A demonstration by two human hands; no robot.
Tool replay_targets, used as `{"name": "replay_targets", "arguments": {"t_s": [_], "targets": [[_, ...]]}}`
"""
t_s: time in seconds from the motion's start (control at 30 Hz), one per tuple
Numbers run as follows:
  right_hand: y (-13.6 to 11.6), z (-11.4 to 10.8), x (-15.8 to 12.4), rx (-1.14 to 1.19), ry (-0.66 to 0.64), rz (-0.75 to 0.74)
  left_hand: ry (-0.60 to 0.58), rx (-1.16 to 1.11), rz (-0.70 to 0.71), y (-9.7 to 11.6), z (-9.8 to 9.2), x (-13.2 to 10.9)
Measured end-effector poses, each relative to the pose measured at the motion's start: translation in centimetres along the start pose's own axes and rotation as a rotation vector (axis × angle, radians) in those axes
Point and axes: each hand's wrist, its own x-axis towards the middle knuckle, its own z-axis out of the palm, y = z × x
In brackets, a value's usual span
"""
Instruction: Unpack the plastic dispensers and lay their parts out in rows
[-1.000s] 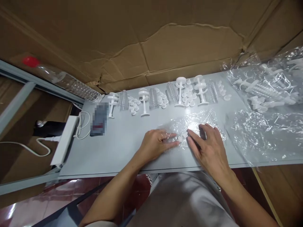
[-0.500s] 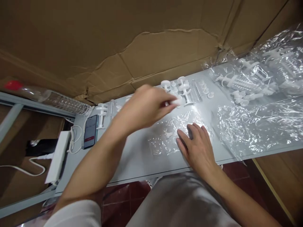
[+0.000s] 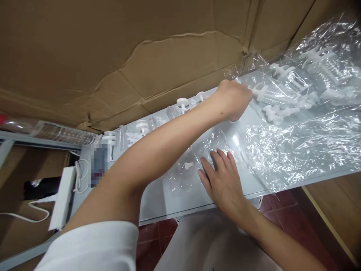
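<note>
My left hand [image 3: 232,99] reaches across to the far right of the row of white plastic parts [image 3: 183,103] on the grey table [image 3: 158,199]. Its fingers curl down and are hidden behind the knuckles, so what they hold does not show. My right hand [image 3: 222,180] lies flat with fingers spread on a small clear plastic bag [image 3: 194,165] near the table's front edge. One small white piece [image 3: 188,165] lies in or on that bag, just left of my right hand.
A large crumpled clear plastic sheet [image 3: 296,146] with white plunger-like parts [image 3: 278,101] covers the table's right end. Brown cardboard [image 3: 141,49] stands behind the table. A phone [image 3: 98,165] and a white power strip [image 3: 60,203] sit at the left end.
My left hand moved from the bag up and rightward along the row of parts to its far end. My right hand stayed flat on the bag. The view swung right.
</note>
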Motion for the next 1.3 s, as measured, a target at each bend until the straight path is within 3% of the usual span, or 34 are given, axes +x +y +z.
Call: {"name": "replay_targets", "arguments": {"t_s": [0.07, 0.13, 0.2, 0.27, 0.37, 0.43, 0.47, 0.6, 0.8, 0.9, 1.03, 1.17, 1.23, 1.3], "targets": [[0.1, -0.1, 0.0, 0.010, 0.007, -0.004, -0.099, 0.032, 0.016, -0.6, -3.0, -1.8], [0.2, -0.1, 0.0, 0.010, 0.005, -0.016, -0.042, -0.044, -0.029, -1.8, -6.5, -5.6], [0.4, -0.1, -0.2, 0.010, 0.006, -0.032, -0.006, -0.158, -0.085, -3.5, -9.2, -11.6], [0.5, 0.0, -0.3, 0.017, 0.011, -0.045, -0.004, -0.258, -0.183, -5.3, -10.1, -18.7], [0.5, 0.1, -0.4, 0.023, 0.019, -0.059, -0.065, -0.436, -0.407, -7.3, -7.4, -28.3], [0.4, 0.0, -0.3, 0.006, 0.015, -0.072, -0.116, -0.575, -0.521, -7.6, -3.9, -32.2], [0.3, 0.0, -0.2, -0.007, 0.010, -0.081, -0.085, -0.645, -0.551, -7.4, -2.2, -33.2], [-0.1, -0.2, 0.0, -0.071, -0.016, -0.114, 0.088, -0.782, -0.555, -5.1, 2.7, -32.9], [-0.4, -0.4, 0.0, -0.107, -0.050, -0.156, 0.094, -0.590, -0.509, -2.4, 4.2, -30.2], [-0.5, -0.4, 0.0, -0.109, -0.048, -0.151, 0.092, -0.569, -0.488, -2.5, 3.8, -30.7], [-0.8, -0.6, 0.2, -0.092, -0.047, -0.134, 0.078, -0.647, -0.532, -4.4, 1.5, -34.0], [-1.5, -1.7, 0.5, -0.047, -0.005, -0.134, 0.298, -0.547, -0.647, -5.3, -1.6, -35.9], [-1.9, -3.0, 0.9, 0.087, 0.051, -0.107, 0.401, -0.493, -0.536, -4.3, -2.6, -34.7], [-2.1, -4.7, 1.3, 0.346, 0.054, -0.040, 0.463, -0.484, -0.326, -2.6, -3.1, -32.5]]}}
